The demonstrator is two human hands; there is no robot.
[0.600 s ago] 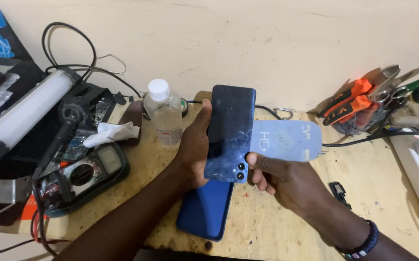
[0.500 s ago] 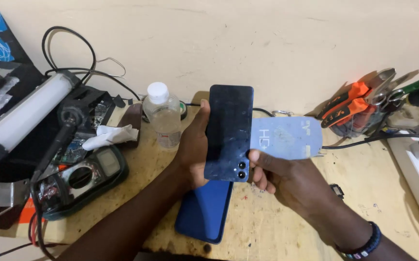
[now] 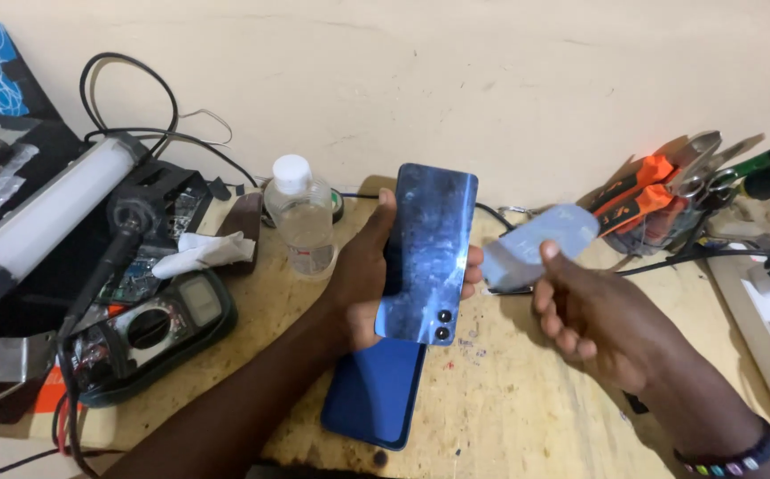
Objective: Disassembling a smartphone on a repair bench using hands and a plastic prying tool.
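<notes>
My left hand (image 3: 363,279) grips a blue smartphone (image 3: 427,253) upright above the bench, its smudged back and two camera lenses facing me. My right hand (image 3: 593,310) is off the phone to the right, fingers curled, and holds a pale blue film sheet (image 3: 540,244) by its near edge. A second blue flat panel (image 3: 376,390) lies on the wooden bench (image 3: 509,399) under my left wrist.
A clear plastic bottle (image 3: 302,217) with a white cap stands left of the phone. A multimeter (image 3: 150,328), crumpled tissue (image 3: 203,251), a white tube lamp (image 3: 43,217) and cables fill the left side. Orange-handled pliers and cutters (image 3: 660,191) lie at the back right.
My right hand has let go of the phone's lower edge and moved right, pulling the film sheet away. The left hand still holds the phone upright.
</notes>
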